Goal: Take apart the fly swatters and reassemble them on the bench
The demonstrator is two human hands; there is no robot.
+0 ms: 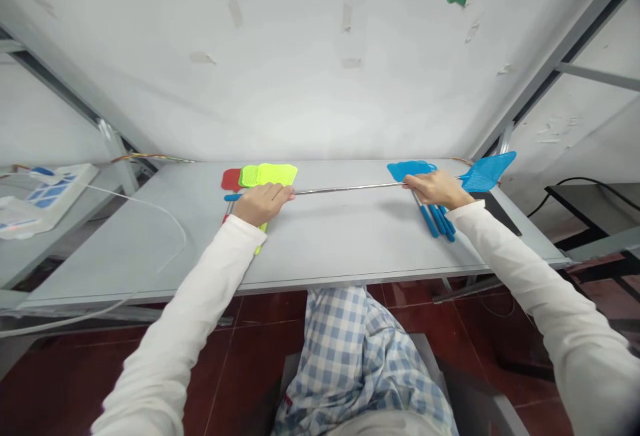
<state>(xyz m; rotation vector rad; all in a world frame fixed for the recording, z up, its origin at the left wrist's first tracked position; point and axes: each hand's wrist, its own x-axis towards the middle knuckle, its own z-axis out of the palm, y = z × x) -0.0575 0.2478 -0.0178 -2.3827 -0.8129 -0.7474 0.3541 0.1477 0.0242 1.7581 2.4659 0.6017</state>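
A blue fly swatter [490, 172] with a long metal rod is stretched out level above the table between my hands. My left hand [264, 203] is closed around the rod near its blue handle, which sticks out to the left. Closer to the blue head, my right hand [435, 189] grips the other end of the rod. Under and beside my left hand lie yellow-green fly swatters [277, 174] and a red fly swatter [231, 179], their handles partly hidden by my hand and sleeve. More blue fly swatters [411, 169] lie below my right hand, their handles pointing toward me.
The grey table [330, 243] stands against a white wall [320, 89]. A power strip [55, 199] is at the far left, with a white cable [175, 223] running across the table. A dark flat object [495, 213] lies at the right, partly behind my right arm.
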